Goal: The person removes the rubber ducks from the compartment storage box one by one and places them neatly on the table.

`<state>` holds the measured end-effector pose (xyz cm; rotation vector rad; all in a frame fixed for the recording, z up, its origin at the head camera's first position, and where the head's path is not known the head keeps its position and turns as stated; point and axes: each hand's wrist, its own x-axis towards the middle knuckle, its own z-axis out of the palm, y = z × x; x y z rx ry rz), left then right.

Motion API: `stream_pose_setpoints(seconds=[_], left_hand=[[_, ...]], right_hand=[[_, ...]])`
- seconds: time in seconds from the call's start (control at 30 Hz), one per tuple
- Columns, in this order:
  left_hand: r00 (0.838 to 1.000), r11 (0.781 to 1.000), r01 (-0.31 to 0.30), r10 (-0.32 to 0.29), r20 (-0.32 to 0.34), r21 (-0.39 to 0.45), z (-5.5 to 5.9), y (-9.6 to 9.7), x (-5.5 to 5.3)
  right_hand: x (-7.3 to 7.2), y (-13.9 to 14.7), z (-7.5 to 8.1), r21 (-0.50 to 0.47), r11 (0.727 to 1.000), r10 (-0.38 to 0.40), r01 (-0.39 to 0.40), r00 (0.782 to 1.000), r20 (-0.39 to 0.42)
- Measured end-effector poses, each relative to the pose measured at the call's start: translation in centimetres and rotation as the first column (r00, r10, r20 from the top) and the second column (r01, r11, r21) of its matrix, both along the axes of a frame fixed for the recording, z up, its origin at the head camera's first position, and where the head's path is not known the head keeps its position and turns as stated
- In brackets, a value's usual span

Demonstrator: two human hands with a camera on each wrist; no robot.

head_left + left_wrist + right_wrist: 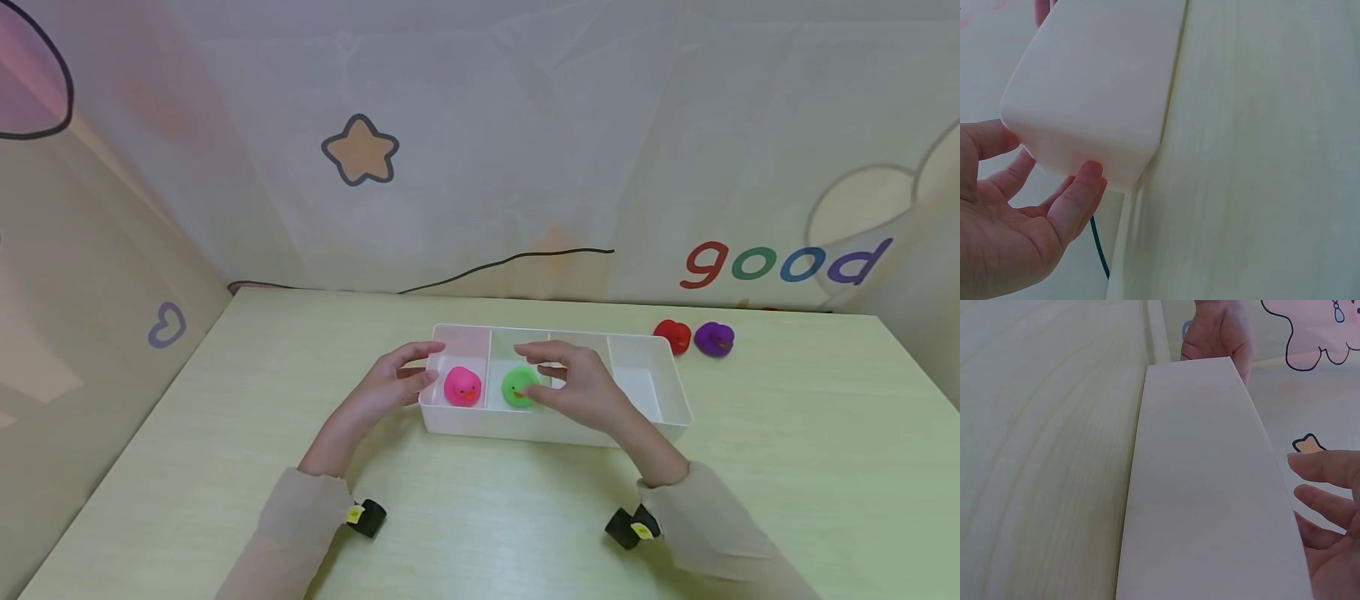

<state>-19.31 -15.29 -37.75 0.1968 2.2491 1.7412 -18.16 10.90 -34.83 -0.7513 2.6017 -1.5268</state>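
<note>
A white divided box (525, 422) stands on the table with a pink rubber duck (462, 387) in its leftmost compartment. In the compartment beside it is a green rubber duck (519, 387). My left hand (397, 375) touches the box's left end with spread, slightly bent fingers; the left wrist view shows fingertips (1090, 172) against that end wall. Over the box, my right hand (579, 385) hovers with thumb and fingers apart, the thumb tip beside the green duck and overlapping its edge. Nothing is pinched between them. The box wall (1204, 481) hides both ducks in the right wrist view.
A red rubber duck (672, 337) and a purple rubber duck (715, 339) sit on the table (480, 508) behind the box's right end. A printed cloth (480, 150) hangs along the table's back edge. Black wrist cameras are strapped to both sleeves.
</note>
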Motion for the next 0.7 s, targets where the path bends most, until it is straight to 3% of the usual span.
stream_pose_setpoints(seconds=[0.17, 0.27, 0.47, 0.7], left_hand=[[1.0, 1.0, -0.003, 0.003, 0.005, 0.005, 0.1, 0.1, 0.0], [1.0, 1.0, -0.007, 0.007, 0.013, 0.004, 0.2, 0.1, 0.0], [1.0, 1.0, -0.011, 0.011, 0.014, 0.0, 0.2, 0.1, 0.0], [1.0, 1.0, -0.006, 0.006, 0.01, -0.004, -0.1, 0.0, -0.2]], right_hand=[[-0.4, -0.7, 0.0, 0.116, 0.993, 0.02, -0.018, 1.0, -0.022], [-0.5, -1.3, 0.2, 0.242, 0.97, 0.025, -0.014, 0.999, -0.042], [-0.8, -2.5, 0.7, 0.479, 0.878, 0.071, -0.006, 0.99, -0.118], [-0.8, -3.9, 1.5, 0.652, 0.757, 0.047, 0.032, 0.994, -0.104]])
